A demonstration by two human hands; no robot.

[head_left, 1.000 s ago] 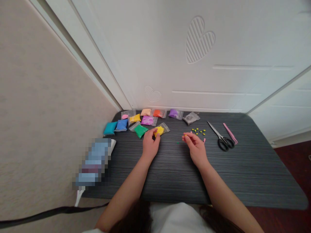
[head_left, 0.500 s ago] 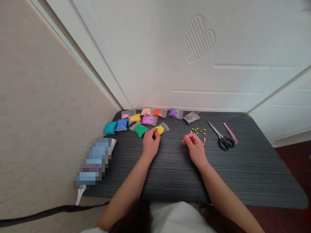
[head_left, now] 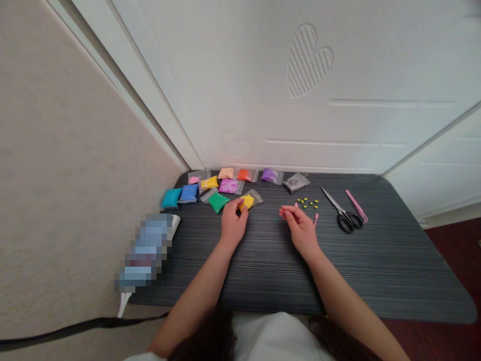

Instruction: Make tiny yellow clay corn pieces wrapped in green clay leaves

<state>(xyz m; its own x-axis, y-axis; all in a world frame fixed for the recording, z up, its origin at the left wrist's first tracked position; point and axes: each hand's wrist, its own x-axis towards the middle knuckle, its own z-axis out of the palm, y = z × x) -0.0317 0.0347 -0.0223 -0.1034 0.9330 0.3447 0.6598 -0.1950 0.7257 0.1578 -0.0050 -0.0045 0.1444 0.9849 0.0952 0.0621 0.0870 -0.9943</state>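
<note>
My left hand (head_left: 233,223) is at the near left side of a small zip bag of yellow modelling clay (head_left: 247,201), its thumb and fingers curled onto the bag. Fingertips pinched together, my right hand (head_left: 300,228) is held just over the table; anything between them is too small to make out. A tiny green piece (head_left: 275,220) lies on the table left of the right hand. Beyond that hand several small yellow-and-green pieces (head_left: 305,203) are scattered. A pink clay tool (head_left: 316,218) sticks out beside it, partly hidden.
Bags of green (head_left: 218,201), magenta (head_left: 230,186), blue (head_left: 189,192), teal (head_left: 171,198), orange (head_left: 245,175) and purple clay (head_left: 269,175) lie at the back left. Scissors (head_left: 343,215) and pink tweezers (head_left: 356,205) lie right. A blurred device (head_left: 145,253) stands left.
My right hand's fingertips have shifted slightly left, and its fingers are straighter than before. My left hand stays at the yellow clay bag.
</note>
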